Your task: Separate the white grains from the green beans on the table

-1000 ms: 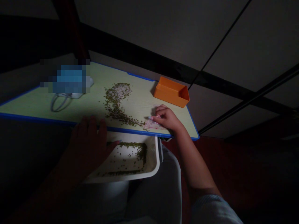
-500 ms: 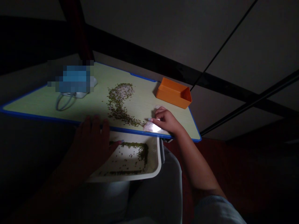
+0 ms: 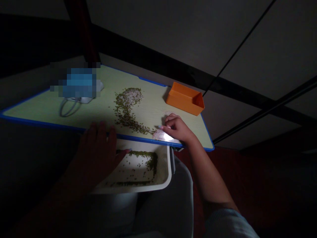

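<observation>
On a pale table with a blue rim [image 3: 151, 109] lies a curved trail of small green beans [image 3: 126, 114], mixed with whitish grains at its far end. My right hand [image 3: 175, 125] rests at the trail's near right end, fingers curled around a thin, shiny plastic sheet [image 3: 160, 134] with faint pink marks. Its thumb points left toward the beans. Below the table's near edge sits a white basin [image 3: 163, 165] with green beans along its sides. My left hand [image 3: 100, 152], in shadow, lies over the basin's left part with fingers spread, fingertips at the table edge.
An orange open box [image 3: 184, 100] stands at the table's back right corner. A blurred-out blue item [image 3: 80, 82] with a white base and a looped cable [image 3: 65, 110] is at the left. Cabinet panels [image 3: 178, 36] rise behind the table.
The view has shifted slightly, moving the scene a little to the right. A bright glare has appeared on the plastic sheet under my right hand. Both hands hold nearly the same place.
</observation>
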`<state>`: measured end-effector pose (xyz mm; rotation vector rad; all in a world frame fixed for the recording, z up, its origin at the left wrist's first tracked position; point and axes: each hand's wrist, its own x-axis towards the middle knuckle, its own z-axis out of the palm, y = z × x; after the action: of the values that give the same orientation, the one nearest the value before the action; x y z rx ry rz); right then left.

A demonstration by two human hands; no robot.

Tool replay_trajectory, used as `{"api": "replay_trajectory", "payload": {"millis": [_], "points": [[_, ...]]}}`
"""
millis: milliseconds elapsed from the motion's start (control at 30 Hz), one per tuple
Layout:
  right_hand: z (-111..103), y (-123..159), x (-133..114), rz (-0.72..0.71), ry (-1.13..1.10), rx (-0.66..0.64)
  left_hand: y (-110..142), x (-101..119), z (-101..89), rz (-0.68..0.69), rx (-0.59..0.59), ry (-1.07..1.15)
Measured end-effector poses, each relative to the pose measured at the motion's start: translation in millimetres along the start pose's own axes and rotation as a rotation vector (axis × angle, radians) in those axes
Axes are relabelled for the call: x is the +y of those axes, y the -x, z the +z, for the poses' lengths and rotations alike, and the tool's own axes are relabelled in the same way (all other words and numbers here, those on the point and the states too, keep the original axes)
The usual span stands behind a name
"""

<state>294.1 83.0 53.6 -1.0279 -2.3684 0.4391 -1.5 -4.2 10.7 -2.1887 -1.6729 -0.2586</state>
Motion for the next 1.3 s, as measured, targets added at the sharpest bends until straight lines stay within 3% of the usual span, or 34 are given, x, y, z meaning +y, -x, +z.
{"api": "replay_trajectory", "payload": {"millis": [700, 967, 1167, 1300], "points": [[-5, -2, -12, 0.078, -0.047, -0.05, 1, 0, -0.5, -0.009, 0.018, 0.064], [-11, 4, -6, 0.042, -0.124, 0.191, 2, 0, 1.3, -0.004, 0.015, 0.046], [-4, -1, -14, 0.016, -0.125, 0.044, 2, 1, 1.3, -0.014, 0.011, 0.054], [1, -5, -13, 0.057, -0.044, 0.06, 2, 0, 2.3, -0.015, 0.014, 0.075]]}}
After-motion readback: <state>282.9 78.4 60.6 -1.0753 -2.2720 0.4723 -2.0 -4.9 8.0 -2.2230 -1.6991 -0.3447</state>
